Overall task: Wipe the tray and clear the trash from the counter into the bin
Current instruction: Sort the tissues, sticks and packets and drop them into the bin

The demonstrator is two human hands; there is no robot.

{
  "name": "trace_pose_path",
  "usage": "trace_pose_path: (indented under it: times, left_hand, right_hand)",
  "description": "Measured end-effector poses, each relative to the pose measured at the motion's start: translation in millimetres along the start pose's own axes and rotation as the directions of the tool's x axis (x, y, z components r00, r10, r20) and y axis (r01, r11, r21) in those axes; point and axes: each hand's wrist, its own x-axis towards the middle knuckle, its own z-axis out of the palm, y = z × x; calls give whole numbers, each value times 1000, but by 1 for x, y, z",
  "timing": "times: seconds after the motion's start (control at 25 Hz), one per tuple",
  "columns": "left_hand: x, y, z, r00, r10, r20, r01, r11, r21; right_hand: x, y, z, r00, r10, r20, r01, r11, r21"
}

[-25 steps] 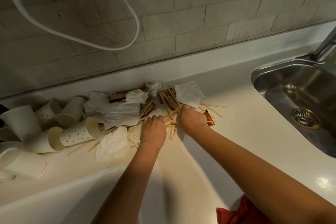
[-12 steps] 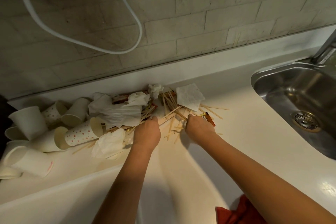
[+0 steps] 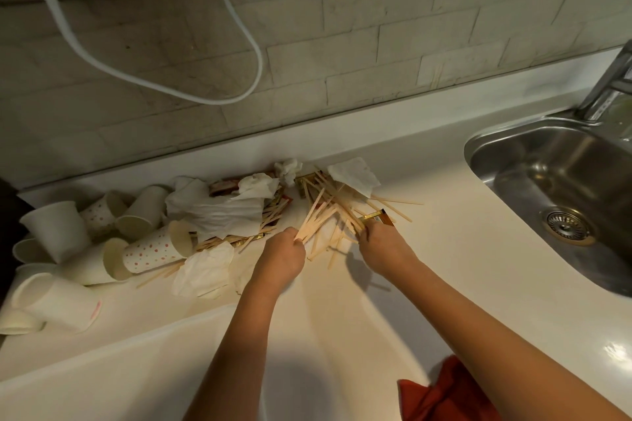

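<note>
Gathering stage, early in the task by the look of it: trash still covers the table (image 3: 461,284), no bin in view, no tray that I can make out. Left hand (image 3: 282,258) is clenched round a fan of wooden stir sticks (image 3: 319,215), their far ends spread up and away over the pile. Right hand (image 3: 383,249) is curled down into the loose sticks just beside a brown-gold sachet (image 3: 378,216); what exactly it grips is hidden, looks like sticks. Left over: crumpled napkins (image 3: 222,215), a flat napkin (image 3: 354,174) near the wall, tipped paper cups (image 3: 150,249) at the far left, more sticks under the napkins. Red cloth (image 3: 441,393) sits at the near edge, unused now. Sink (image 3: 554,181) to the right, well apart from the pile. Versus a second ago: hands have spread apart, the left has raked sticks into a bundle and lifted their ends, the patch between the hands is thinner.
</note>
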Motion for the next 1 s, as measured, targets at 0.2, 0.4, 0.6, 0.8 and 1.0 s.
trace_pose_path:
  times: [0.2, 0.4, 0.6, 0.8, 1.0]
  left_hand:
    - [1, 6, 2, 981, -190, 32, 189, 919, -347]
    - [-17, 23, 7, 953, -206, 221, 301, 723, -622]
    - [-47, 49, 11, 963, -116, 244, 258, 660, -706]
    - [-92, 80, 29, 956, -8, 294, 239, 605, -759]
    - [-143, 109, 65, 927, 86, 366, 245, 600, -762]
  right_hand:
    - [-10, 12, -5, 999, 31, -34, -28, 996, 87]
    - [-21, 25, -14, 998, 57, -22, -54, 990, 129]
    - [-44, 38, -30, 994, 70, -86, -47, 968, 247]
    - [-79, 71, -48, 985, 119, -127, -66, 930, 361]
    - [-130, 117, -64, 968, 161, -194, -40, 858, 512]
